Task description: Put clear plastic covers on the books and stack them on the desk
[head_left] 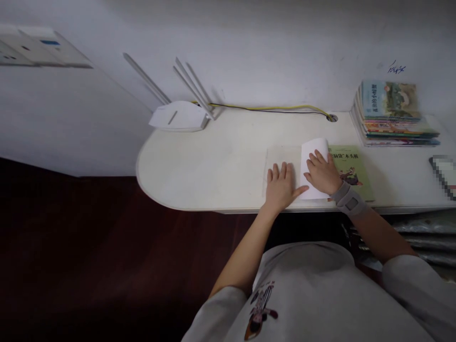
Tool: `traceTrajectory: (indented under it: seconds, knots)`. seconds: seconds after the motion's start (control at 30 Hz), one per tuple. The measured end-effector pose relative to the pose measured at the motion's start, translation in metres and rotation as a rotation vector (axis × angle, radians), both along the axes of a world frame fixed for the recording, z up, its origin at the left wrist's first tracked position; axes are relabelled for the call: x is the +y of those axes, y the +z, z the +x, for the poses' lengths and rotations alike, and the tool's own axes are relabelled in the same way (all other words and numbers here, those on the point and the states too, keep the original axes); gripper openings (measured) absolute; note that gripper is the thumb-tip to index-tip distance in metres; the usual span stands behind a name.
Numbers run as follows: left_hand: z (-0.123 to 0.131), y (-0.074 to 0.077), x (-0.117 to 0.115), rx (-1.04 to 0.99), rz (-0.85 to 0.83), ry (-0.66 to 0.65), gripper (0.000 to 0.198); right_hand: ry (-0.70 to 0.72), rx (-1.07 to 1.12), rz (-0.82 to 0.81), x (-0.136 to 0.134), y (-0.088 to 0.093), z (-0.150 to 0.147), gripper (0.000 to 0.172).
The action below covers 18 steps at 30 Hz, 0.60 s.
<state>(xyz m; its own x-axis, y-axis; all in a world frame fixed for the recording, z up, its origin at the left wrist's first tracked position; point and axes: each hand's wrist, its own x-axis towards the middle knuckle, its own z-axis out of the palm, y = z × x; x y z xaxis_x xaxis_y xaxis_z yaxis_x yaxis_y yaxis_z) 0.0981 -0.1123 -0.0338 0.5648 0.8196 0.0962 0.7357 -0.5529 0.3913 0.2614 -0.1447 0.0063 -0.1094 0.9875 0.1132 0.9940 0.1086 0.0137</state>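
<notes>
A green picture book (356,164) lies on the white desktop with its printed cover facing up. Its left part is overlapped by a white sheet (315,187), which bends up slightly along its top. Under and left of the sheet, a thin, see-through sheet (280,154) spreads over the desk. My left hand (281,187) lies flat on that see-through sheet, fingers apart, the thumb reaching to the white sheet's edge. With fingers spread, my right hand (322,173) presses on the white sheet beside the book's cover. A grey band circles my right wrist.
A white router (180,116) with raised antennas stands at the back left. Yellow and black cables (263,109) run along the wall to a desk hole (332,118). A stack of picture books (395,114) sits at the back right. A blurred-out, dark-edged object (443,175) lies at the right.
</notes>
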Motion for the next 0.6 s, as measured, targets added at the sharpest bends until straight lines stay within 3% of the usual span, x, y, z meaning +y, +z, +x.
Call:
traceTrajectory:
  seconds: [0.13, 0.33, 0.6]
  knots:
    - [0.001, 0.002, 0.0, 0.047, 0.002, -0.007, 0.095, 0.005, -0.027, -0.014, 0.017, 0.007, 0.005, 0.038]
    - [0.001, 0.005, -0.002, 0.153, 0.054, 0.004, 0.095, -0.09, 0.008, -0.148, 0.052, 0.014, 0.027, 0.06]
    - [0.003, 0.006, -0.005, 0.244, 0.123, 0.016, 0.095, -0.148, 0.048, -0.222, 0.051, 0.01, 0.029, 0.062]
